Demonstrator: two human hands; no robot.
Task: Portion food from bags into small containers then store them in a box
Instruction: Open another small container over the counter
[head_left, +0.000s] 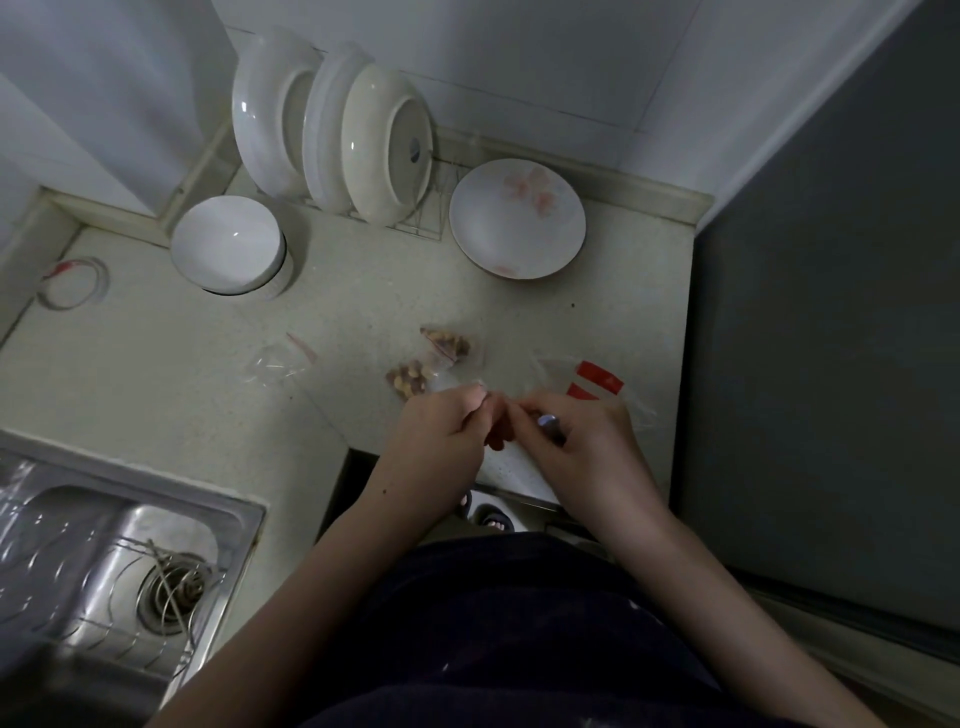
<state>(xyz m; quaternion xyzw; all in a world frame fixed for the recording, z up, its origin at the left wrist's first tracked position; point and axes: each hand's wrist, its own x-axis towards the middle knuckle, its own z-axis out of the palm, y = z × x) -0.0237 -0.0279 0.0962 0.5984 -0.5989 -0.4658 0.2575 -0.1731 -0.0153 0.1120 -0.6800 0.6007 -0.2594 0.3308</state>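
Two hands working at near edge of pale countertop (208, 395) | left hand (441, 426) pinching small clear plastic bag of brown nuts (408, 379) lying just beyond | right hand (582, 441) curling round small shiny object (545, 420), unidentified | judged best: keeping bag mouth raised

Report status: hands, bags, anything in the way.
Left hand, right hand fingertips together, pinching clear plastic; which bag unclear. Two nut bags just beyond. Nothing blocking.

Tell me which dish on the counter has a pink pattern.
The plate lying flat right of the dish rack, with pink flower marks; the bowl and the racked plates are plain white.
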